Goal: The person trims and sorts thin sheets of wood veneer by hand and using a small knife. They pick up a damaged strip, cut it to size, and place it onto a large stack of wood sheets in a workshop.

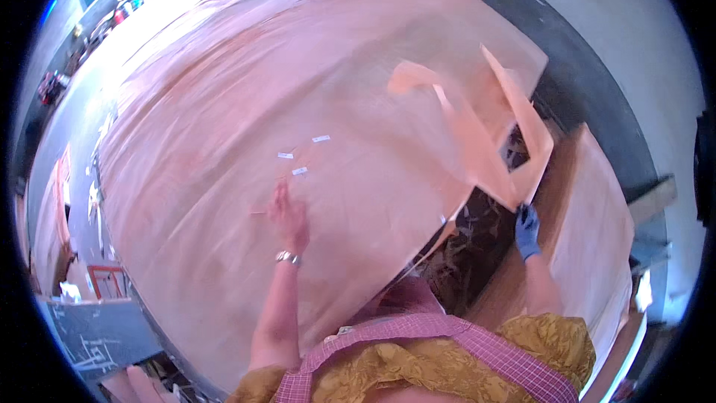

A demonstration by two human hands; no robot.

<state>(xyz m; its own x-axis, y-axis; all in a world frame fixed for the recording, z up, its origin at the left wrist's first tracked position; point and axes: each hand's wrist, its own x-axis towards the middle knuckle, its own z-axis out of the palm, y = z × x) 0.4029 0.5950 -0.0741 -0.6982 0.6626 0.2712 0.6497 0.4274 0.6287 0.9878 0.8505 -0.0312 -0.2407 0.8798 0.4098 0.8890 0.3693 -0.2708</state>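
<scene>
A large stack of thin pinkish-tan sheets that look like wood veneer [224, 119] fills the middle. My left hand [289, 216], bare with a metal watch at the wrist, is over the top sheet with fingers stretched out, slightly blurred. Several small white labels [300, 171] lie just beyond its fingertips. At the sheet's right edge my right hand [527, 231], in a blue glove, is closed on the near corner of a torn, bent veneer piece [477, 134]. This piece rises and folds above the stack, smeared by motion. The gloved fingertips are partly hidden.
Between the stacks, dark floor [477, 254] is littered with veneer scraps. A second veneer stack [589, 209] stands close on my right. Boards [651, 200] jut out farther right. At the left are a grey metal box-like surface [97, 336] and a red frame [109, 282].
</scene>
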